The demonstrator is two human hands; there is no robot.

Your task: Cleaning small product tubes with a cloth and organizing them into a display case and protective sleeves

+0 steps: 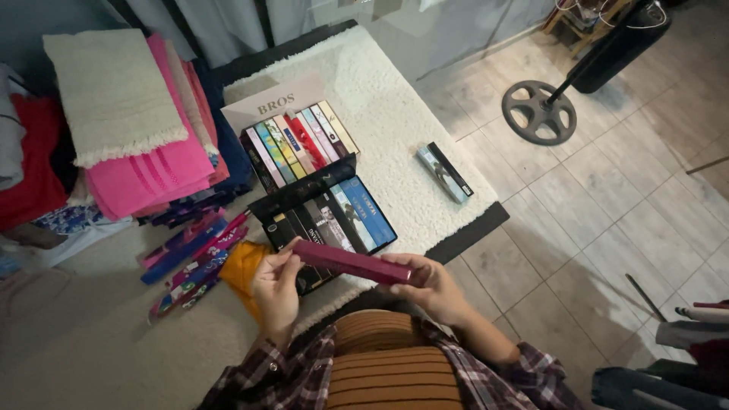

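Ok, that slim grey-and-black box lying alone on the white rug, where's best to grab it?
Probably across its narrow width near the middle, coming from above. The slim box lies flat and diagonal on the white rug, its long sides free and nothing touching it. Both hands are busy: the left hand and right hand hold the maroon box.

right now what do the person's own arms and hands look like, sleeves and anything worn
Both arms wear a plaid shirt in dark purple, maroon and white checks; the sleeves are pushed back, leaving the right forearm bare. The left hand and right hand are bare, with no gloves; no rings or watch can be made out. A brown top with dark stripes shows between the arms.
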